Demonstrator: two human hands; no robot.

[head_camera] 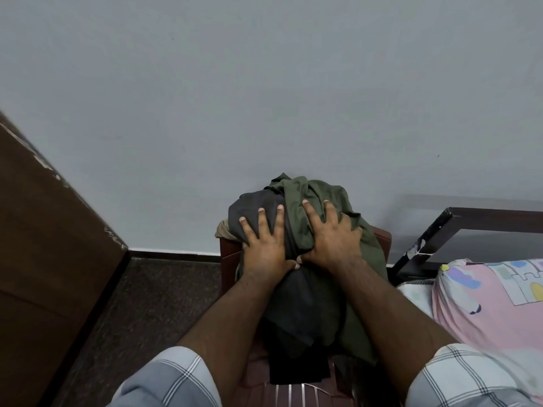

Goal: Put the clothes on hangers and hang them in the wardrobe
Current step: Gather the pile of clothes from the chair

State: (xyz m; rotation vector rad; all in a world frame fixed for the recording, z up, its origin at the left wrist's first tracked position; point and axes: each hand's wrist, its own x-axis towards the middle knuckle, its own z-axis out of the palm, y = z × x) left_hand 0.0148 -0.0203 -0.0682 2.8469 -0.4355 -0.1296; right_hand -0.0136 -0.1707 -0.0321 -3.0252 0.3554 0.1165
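Grey wall (264, 83) fills the upper view, with a dark floor (152, 295) below and a brown wardrobe (44, 245) side at the left. Against the wall stands a maroon chair (229, 257) heaped with clothes: a dark grey garment (299, 304) on the left and down the middle, an olive garment (317, 201) draped on the right, and a bit of tan cloth (223, 227) peeking out at the left edge. Both hands lie on top of the heap. The left hand (264, 245) rests spread on the grey garment, fingers straight, nothing in its grip. The right hand (332, 239) presses on the olive garment, its fingers bent into the cloth; whether its grip has closed on the fabric I cannot tell. The thumbs meet between the hands. At right is a bed with a pink pillow (484, 304).
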